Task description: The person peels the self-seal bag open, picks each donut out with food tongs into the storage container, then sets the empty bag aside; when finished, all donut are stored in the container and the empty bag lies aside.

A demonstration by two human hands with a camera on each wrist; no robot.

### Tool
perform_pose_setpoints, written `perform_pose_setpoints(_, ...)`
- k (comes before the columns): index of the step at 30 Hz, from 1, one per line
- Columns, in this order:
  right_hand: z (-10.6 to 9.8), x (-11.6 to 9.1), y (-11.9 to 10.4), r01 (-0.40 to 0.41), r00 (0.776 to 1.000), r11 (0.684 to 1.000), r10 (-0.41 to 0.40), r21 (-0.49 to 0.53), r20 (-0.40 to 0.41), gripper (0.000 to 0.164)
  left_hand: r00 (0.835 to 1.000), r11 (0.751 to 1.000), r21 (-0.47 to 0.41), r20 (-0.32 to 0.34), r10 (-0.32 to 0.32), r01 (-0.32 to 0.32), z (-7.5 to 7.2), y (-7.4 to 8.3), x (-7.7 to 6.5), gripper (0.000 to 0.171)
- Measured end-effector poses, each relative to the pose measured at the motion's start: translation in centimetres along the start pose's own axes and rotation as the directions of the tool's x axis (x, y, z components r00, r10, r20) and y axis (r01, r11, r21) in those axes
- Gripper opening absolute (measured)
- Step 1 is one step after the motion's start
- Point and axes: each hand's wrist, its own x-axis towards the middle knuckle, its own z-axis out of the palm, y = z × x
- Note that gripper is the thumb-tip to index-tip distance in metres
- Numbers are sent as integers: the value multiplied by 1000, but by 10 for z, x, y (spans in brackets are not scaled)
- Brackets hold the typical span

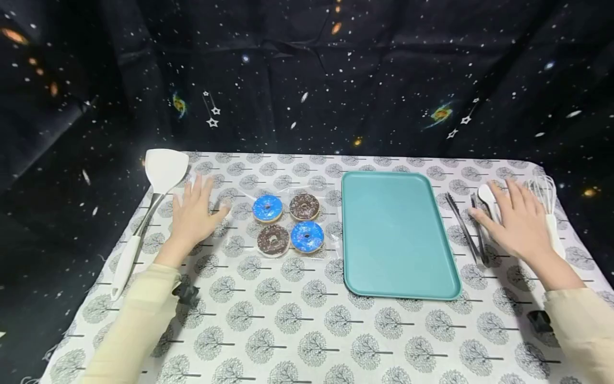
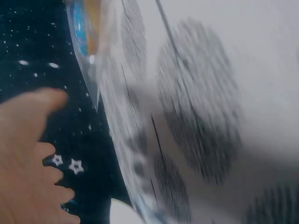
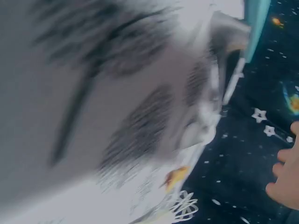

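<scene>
My left hand is held palm down with its fingers spread, between a white spatula and a clear plastic pack of doughnuts. It holds nothing. In the pack lie blue-iced doughnuts and chocolate-iced doughnuts with sprinkles. On the right side, my right hand is also spread and empty, over or beside black-handled tongs, a white spoon and a whisk. It partly hides the spoon and the whisk. Whether either hand touches the cloth is unclear.
A teal rectangular tray lies flat between the doughnuts and the tongs. Tree-printed white cloth covers the table. Behind it hangs a dark star-patterned curtain.
</scene>
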Motion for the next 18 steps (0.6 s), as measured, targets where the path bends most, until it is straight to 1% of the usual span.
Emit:
perform_pose_setpoints(3, 0, 12, -17, 57, 998, 996, -55, 68, -39, 71, 1000, 999, -33, -2, 19, -19, 4, 10, 6, 71)
perform_pose_setpoints(5, 0, 21, -31, 99, 994, 990, -93, 105, -61, 68, 1000, 998, -48, 3, 29, -29, 5, 21, 14, 65)
perform_pose_setpoints(9, 4, 42, -64, 153, 988, 976, -147, 156, -48, 64, 998, 994, -101, 48, 49, -44, 4, 53, 38, 57)
perform_pose_setpoints(12, 12, 59, -90, 180, 984, 969, -179, 171, -23, 64, 988, 984, -154, 107, 107, -90, 3, 82, 55, 54)
perform_pose_setpoints(13, 16, 65, -99, 188, 982, 967, -189, 172, -13, 64, 980, 978, -175, 143, 136, -110, 4, 90, 59, 54)
perform_pose_setpoints(14, 19, 70, -108, 197, 980, 966, -200, 169, 6, 64, 967, 970, -203, 190, 171, -132, 5, 98, 63, 55)
perform_pose_setpoints(15, 23, 75, -117, 200, 978, 966, -208, 165, 33, 65, 949, 962, -223, 234, 213, -161, 7, 105, 66, 55)
perform_pose_setpoints(17, 31, 83, -133, 212, 970, 964, -227, 158, 84, 66, 901, 941, -263, 318, 295, -215, 13, 117, 70, 57)
perform_pose_setpoints(18, 34, 86, -141, 218, 965, 964, -237, 152, 115, 67, 877, 929, -281, 349, 331, -239, 16, 122, 72, 57)
